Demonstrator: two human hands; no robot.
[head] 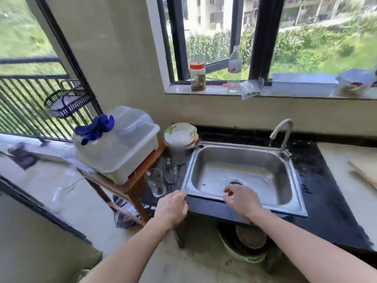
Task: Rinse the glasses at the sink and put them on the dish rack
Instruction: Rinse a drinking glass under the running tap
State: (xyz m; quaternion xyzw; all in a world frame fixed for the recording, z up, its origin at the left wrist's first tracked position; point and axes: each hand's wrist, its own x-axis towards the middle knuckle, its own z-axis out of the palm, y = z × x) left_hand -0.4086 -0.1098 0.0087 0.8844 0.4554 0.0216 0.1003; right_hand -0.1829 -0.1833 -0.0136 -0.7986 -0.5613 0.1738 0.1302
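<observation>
Glasses (156,182) stand upright on the dark counter (318,180) just left of the sink (206,160), nearest the left hand (173,207), loosely curled and empty; the right hand (242,201) hovers over the sink's front rim, its grip too blurred to tell.

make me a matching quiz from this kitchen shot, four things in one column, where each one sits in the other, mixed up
Things:
1 blue cloth
2 jar
3 plates
4 tap

Places:
a on the window sill
b at the sink's back right corner
c on top of the plastic box
d beside the sink's back left corner

Pairs: 1-c, 2-a, 3-d, 4-b
</observation>
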